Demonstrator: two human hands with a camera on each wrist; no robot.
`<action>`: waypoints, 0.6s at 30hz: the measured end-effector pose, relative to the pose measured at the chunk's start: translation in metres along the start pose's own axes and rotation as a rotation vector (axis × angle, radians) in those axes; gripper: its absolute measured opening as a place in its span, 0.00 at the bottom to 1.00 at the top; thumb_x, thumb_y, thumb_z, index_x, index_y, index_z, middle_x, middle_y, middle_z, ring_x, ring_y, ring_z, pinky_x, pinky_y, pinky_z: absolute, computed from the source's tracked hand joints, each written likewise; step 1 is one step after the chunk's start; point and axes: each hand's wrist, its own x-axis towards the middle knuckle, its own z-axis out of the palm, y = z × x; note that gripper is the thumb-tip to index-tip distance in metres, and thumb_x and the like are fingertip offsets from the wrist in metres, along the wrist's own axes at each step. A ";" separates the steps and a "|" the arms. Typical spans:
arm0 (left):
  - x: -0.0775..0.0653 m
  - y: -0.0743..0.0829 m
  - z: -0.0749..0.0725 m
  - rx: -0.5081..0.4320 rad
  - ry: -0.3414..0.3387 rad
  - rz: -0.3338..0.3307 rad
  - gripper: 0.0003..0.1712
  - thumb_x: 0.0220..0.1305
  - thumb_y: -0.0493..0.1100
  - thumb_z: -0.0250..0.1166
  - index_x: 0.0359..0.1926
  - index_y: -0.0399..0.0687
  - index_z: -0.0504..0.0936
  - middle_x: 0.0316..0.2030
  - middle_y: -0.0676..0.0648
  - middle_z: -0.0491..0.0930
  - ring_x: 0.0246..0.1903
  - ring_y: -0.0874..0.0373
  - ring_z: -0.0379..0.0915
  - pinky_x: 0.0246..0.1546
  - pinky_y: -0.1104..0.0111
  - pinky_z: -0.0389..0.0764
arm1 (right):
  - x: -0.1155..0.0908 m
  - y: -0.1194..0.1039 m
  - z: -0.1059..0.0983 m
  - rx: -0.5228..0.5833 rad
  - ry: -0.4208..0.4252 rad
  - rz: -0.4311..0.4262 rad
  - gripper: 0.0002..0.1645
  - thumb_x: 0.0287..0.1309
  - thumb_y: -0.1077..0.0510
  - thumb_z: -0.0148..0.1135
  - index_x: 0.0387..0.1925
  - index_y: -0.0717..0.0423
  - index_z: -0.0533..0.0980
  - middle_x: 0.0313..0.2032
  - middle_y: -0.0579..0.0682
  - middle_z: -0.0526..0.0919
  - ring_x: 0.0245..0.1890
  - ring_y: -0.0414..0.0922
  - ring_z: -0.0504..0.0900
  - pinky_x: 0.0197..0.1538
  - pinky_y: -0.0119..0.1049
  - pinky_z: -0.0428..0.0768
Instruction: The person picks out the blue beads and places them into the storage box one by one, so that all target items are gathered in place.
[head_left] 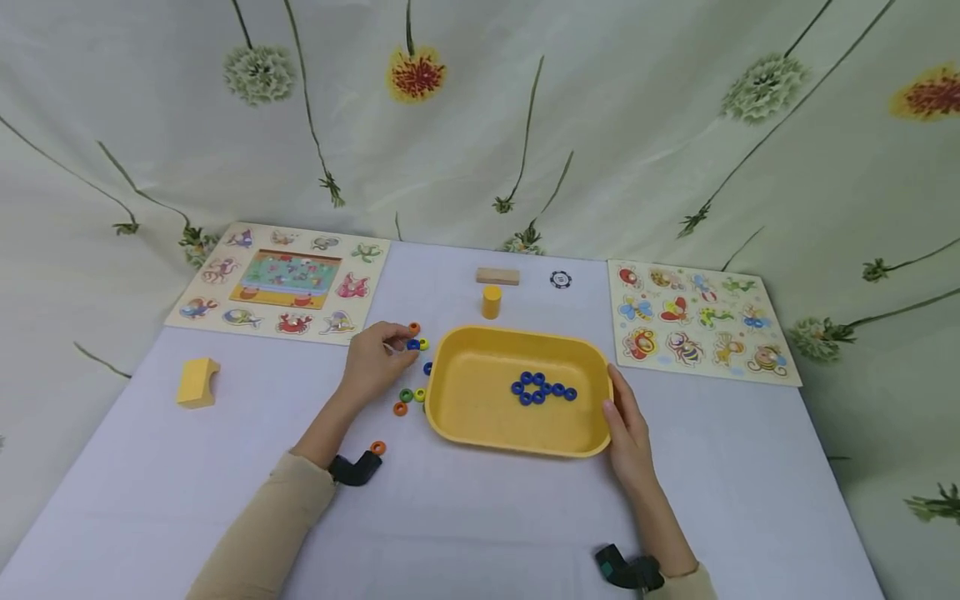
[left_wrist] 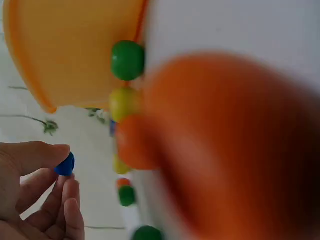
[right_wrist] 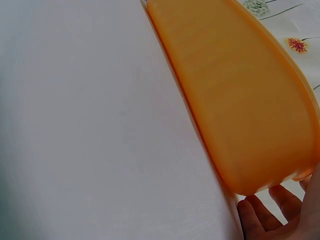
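My left hand pinches a blue bead between thumb and fingertips, just left of the yellow tray. My right hand holds the tray's right end, with the thumb at the rim and fingertips against the outer wall. Inside the tray, several blue beads form a ring with a short tail pointing right. Loose beads lie along the tray's left side, among them an orange bead, a green bead and a yellow bead. Another orange bead lies near my left wrist.
Behind the tray stand a yellow cylinder, a wooden block and a black-and-white disc. Picture boards lie at back left and right. A yellow arched block sits far left. A patterned cloth hangs behind.
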 end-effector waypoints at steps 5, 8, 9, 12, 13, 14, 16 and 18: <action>0.003 0.051 -0.003 -0.187 -0.089 0.022 0.13 0.48 0.40 0.67 0.39 0.45 0.81 0.31 0.48 0.77 0.28 0.58 0.71 0.29 0.74 0.75 | 0.001 0.001 0.000 -0.011 0.001 -0.007 0.27 0.65 0.62 0.39 0.65 0.52 0.53 0.66 0.49 0.55 0.66 0.46 0.53 0.56 0.14 0.56; 0.005 0.073 0.011 -0.239 -0.198 0.002 0.12 0.49 0.41 0.67 0.38 0.48 0.82 0.31 0.50 0.77 0.29 0.59 0.71 0.29 0.73 0.75 | 0.001 0.002 0.001 -0.001 0.006 0.013 0.27 0.65 0.61 0.39 0.65 0.50 0.53 0.66 0.46 0.55 0.66 0.44 0.53 0.57 0.15 0.56; 0.006 0.077 0.017 -0.238 -0.232 -0.006 0.11 0.49 0.41 0.68 0.37 0.49 0.82 0.31 0.51 0.77 0.28 0.59 0.71 0.29 0.73 0.75 | 0.001 0.002 0.001 -0.004 0.005 0.015 0.28 0.65 0.61 0.39 0.66 0.50 0.53 0.66 0.46 0.55 0.66 0.44 0.53 0.57 0.15 0.56; 0.010 0.081 0.039 -0.223 -0.331 -0.039 0.10 0.47 0.39 0.68 0.35 0.51 0.82 0.29 0.53 0.78 0.27 0.61 0.72 0.28 0.73 0.75 | 0.001 0.001 0.002 0.003 0.009 0.026 0.28 0.65 0.61 0.39 0.65 0.48 0.53 0.65 0.44 0.56 0.66 0.42 0.53 0.57 0.15 0.56; 0.012 0.081 0.047 -0.212 -0.355 -0.048 0.10 0.47 0.38 0.68 0.34 0.50 0.82 0.28 0.53 0.79 0.27 0.61 0.73 0.28 0.73 0.75 | 0.001 0.001 0.002 0.002 0.009 0.027 0.28 0.65 0.61 0.39 0.65 0.48 0.53 0.65 0.44 0.56 0.66 0.41 0.53 0.57 0.15 0.56; 0.013 0.080 0.053 -0.193 -0.376 -0.056 0.10 0.46 0.37 0.68 0.33 0.50 0.82 0.28 0.53 0.79 0.26 0.62 0.73 0.28 0.73 0.75 | 0.001 0.001 0.002 0.001 0.009 0.025 0.28 0.65 0.61 0.39 0.65 0.48 0.53 0.65 0.44 0.56 0.66 0.41 0.53 0.57 0.15 0.56; 0.016 0.079 0.065 -0.144 -0.409 -0.084 0.10 0.45 0.36 0.68 0.32 0.50 0.82 0.27 0.53 0.79 0.26 0.62 0.73 0.28 0.73 0.75 | 0.001 0.001 0.002 0.007 0.012 0.025 0.28 0.65 0.62 0.39 0.65 0.48 0.54 0.65 0.43 0.56 0.66 0.41 0.53 0.57 0.15 0.56; 0.018 0.077 0.075 -0.090 -0.440 -0.108 0.09 0.45 0.36 0.68 0.31 0.50 0.82 0.26 0.53 0.78 0.27 0.62 0.72 0.28 0.73 0.74 | 0.000 0.001 0.001 0.006 0.011 0.015 0.28 0.65 0.62 0.39 0.65 0.49 0.53 0.65 0.44 0.56 0.66 0.42 0.53 0.57 0.15 0.56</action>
